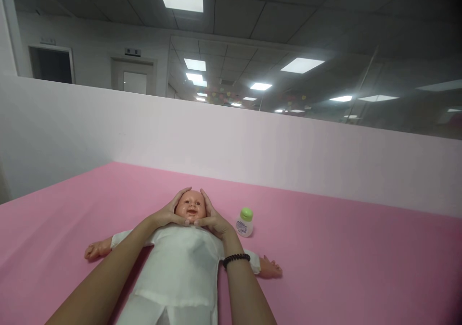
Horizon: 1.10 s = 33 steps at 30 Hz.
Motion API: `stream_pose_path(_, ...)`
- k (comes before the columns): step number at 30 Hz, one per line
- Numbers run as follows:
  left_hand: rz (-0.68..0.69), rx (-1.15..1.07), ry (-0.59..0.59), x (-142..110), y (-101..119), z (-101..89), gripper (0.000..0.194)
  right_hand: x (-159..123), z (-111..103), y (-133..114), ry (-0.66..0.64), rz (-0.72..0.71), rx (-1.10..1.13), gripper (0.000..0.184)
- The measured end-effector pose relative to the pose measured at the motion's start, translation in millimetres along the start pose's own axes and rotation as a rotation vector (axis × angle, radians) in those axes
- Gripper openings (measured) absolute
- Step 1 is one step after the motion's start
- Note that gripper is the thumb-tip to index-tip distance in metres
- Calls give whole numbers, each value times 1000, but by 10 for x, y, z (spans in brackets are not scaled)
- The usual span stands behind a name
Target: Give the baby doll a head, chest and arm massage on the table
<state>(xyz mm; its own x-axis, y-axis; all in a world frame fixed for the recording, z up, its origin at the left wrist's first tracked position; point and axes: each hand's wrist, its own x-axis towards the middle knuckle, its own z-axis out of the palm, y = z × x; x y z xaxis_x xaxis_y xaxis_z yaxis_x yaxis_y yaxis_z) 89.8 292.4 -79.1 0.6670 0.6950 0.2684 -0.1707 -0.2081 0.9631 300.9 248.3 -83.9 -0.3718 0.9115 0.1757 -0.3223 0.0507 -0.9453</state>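
Cupping one doll head (191,206): two hands (169,214) (214,221)

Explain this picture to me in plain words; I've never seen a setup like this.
There is no machine here: the work is done by a person's two bare hands. The one picture comes from a camera worn on that person's head, looking forward and down, so the forearms enter from the bottom edge.

On the pink surface lies a doll in white clothes, on its back with its arms spread. The left hand and right hand cup its head between them, thumbs near the chin. A dark coiled band circles the right wrist. Just beyond that hand stands a small bottle with a green cap, untouched. A white wall rises behind the surface.
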Motion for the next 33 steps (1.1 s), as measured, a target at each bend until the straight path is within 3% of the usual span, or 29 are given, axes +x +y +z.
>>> stream_pose_path(3, -13, -11, -19, -20, 14, -24, 110, -1, -10, -15, -17, 64, 21, 130)
stream_pose_path(15, -29, -44, -42, -33, 37, -23, 112, -23, 24, -42, -10, 37, 48, 129)
stream_pose_path(20, -16, -30, -10, -8, 9, 11, 118, 25, -26, 27, 9, 42, -48, 137)
stream_pose_path(24, -7, -27, -10, -6, 1, 18, 113, 43, -41, 43, 17, 18, -99, 132)
stream_pose_path(33, -36, -10, -25, -17, 35, -23, 111, 12, 1, 7, -7, 43, 30, 127)
